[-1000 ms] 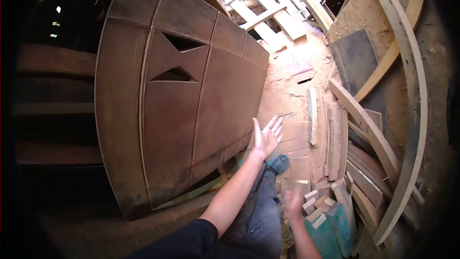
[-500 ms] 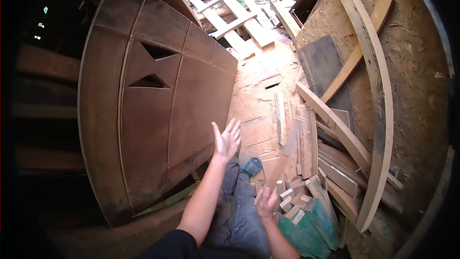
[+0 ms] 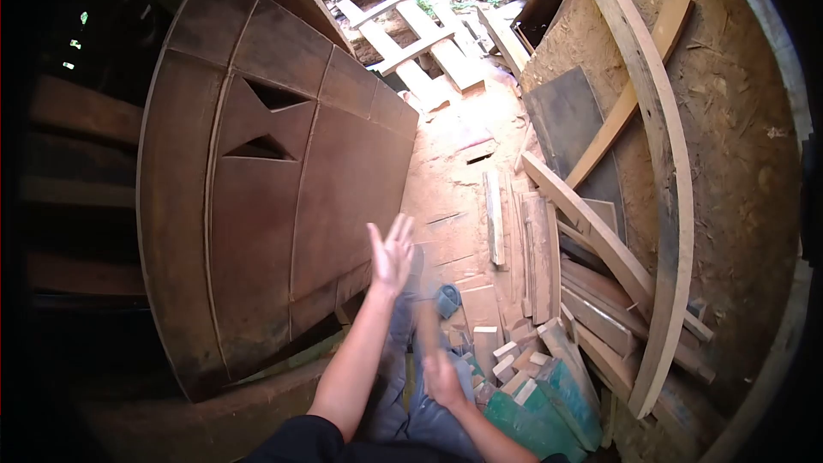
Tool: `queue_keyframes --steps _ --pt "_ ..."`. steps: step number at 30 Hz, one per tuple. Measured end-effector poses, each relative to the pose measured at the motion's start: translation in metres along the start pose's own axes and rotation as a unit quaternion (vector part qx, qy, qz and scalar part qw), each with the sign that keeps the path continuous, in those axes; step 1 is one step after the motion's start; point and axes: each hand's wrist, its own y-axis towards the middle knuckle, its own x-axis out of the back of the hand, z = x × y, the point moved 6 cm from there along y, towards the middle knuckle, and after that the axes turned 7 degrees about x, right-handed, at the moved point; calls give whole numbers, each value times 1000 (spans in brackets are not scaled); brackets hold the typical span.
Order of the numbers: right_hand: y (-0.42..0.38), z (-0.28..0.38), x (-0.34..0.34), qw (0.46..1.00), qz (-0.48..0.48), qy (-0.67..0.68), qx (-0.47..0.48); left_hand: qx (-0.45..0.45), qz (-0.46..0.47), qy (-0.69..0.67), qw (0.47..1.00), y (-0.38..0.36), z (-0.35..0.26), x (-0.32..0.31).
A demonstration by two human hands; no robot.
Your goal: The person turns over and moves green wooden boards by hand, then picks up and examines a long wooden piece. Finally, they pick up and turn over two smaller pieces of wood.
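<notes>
My left hand (image 3: 391, 255) is raised with its fingers spread and nothing in it, just right of the large brown panel (image 3: 343, 197). Lower and to the right, my right hand (image 3: 442, 380) has its fingers wrapped round the lower end of a thin brown piece (image 3: 426, 326). That piece is smeared by motion and points upward in front of my legs. What exactly it is cannot be made out. The two hands do not touch.
Small wood blocks lie on a green container (image 3: 536, 418) at lower right. Long boards (image 3: 540, 249) and a curved wooden frame (image 3: 673, 171) stand on the right. A wooden ladder-like frame (image 3: 413, 45) lies beyond the dusty floor (image 3: 446, 180).
The brown piece in my right hand has swung left, from leaning right to nearly upright. My right hand has moved left and down. My left hand has shifted slightly left. The view has shifted a little.
</notes>
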Motion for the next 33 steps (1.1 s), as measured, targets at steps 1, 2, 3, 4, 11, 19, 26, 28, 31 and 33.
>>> queue_keyframes --steps 1,2,3,4,11,19,26,28,31,33 --pt "0 13 -4 998 34 -37 -22 56 -14 16 998 -7 -1 -15" --pt "-1 30 -3 999 29 -20 -42 33 -8 2 999 -2 -1 -7" --pt "1 37 -1 998 24 -4 -59 9 -1 -14 1000 1 -8 -6" --pt "3 38 4 997 -31 68 -33 -24 -20 -6 999 4 -18 0" --pt "37 92 -36 998 37 -56 18 -47 29 49 997 19 -35 -43" --pt "64 85 -1 996 -73 22 39 -39 18 20 999 45 -78 -36" --pt "126 149 29 981 -152 -79 94 21 60 -134 989 97 -98 -34" --pt "136 159 17 974 -64 -207 67 31 77 -143 986 102 -102 -48" --pt "133 171 -13 994 59 -80 -35 40 66 -140 987 98 -115 -56" --pt "129 171 -17 947 122 226 -193 15 85 -201 976 93 -123 -56"
